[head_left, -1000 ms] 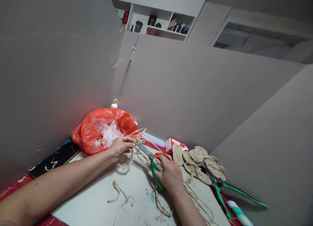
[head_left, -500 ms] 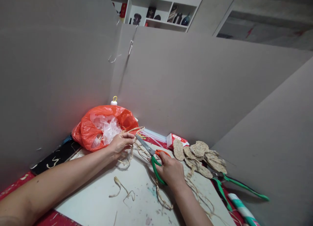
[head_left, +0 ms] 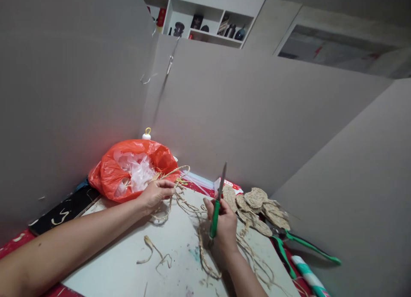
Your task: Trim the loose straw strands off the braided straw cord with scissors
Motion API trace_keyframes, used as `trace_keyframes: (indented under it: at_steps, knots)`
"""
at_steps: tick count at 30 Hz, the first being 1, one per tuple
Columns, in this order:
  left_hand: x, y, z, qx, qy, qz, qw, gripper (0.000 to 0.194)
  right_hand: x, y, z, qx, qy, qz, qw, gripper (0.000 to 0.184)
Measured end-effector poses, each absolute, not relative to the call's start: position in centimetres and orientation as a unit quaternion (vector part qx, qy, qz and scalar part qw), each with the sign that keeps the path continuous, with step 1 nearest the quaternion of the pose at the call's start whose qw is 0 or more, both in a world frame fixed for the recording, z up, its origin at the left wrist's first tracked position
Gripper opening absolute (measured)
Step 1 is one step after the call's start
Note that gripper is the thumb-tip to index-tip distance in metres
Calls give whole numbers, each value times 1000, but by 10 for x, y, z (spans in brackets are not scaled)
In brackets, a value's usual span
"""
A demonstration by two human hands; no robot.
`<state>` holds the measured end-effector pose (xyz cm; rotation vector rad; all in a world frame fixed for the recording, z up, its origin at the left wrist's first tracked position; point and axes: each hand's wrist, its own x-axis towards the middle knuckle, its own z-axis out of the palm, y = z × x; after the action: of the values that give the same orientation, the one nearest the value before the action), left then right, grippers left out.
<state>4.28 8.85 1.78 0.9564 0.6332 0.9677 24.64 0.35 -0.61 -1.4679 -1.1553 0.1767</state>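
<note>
My left hand (head_left: 158, 194) pinches a thin braided straw cord (head_left: 169, 206) beside the orange plastic bag. A loop of the cord rises above the fingertips, and more of it trails over the white board (head_left: 122, 256). My right hand (head_left: 224, 226) grips scissors (head_left: 215, 217) by the green handle, with the blades pointing up and away from the cord. The other handle is mostly hidden by the hand. Further lengths of braided cord (head_left: 205, 262) lie under and around my right forearm.
Crumpled clear plastic fills the orange bag (head_left: 109, 168). Coiled straw pieces (head_left: 256, 198) lie at the board's right, before a red and white box (head_left: 237, 187). Green-handled pliers (head_left: 313, 247) and a striped roll (head_left: 310, 276) are at right. Grey walls close in the back and sides.
My right hand has drawn the scissors back from the cord near my left fingers and turned them upright. My left hand keeps its pinch on the cord.
</note>
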Motion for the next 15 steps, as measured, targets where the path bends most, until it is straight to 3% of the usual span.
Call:
trace_keyframes:
  at_steps: [4, 8, 15]
  knots:
    - [45, 73, 20, 502, 272, 402, 715, 30, 227, 5, 7, -554, -410, 267, 674, 37]
    - [47, 59, 22, 554, 267, 333, 715, 30, 209, 1, 20, -469, -378, 392, 696, 38]
    - [51, 57, 15, 561, 249, 293, 733, 37, 216, 0, 23, -471, -366, 366, 714, 41]
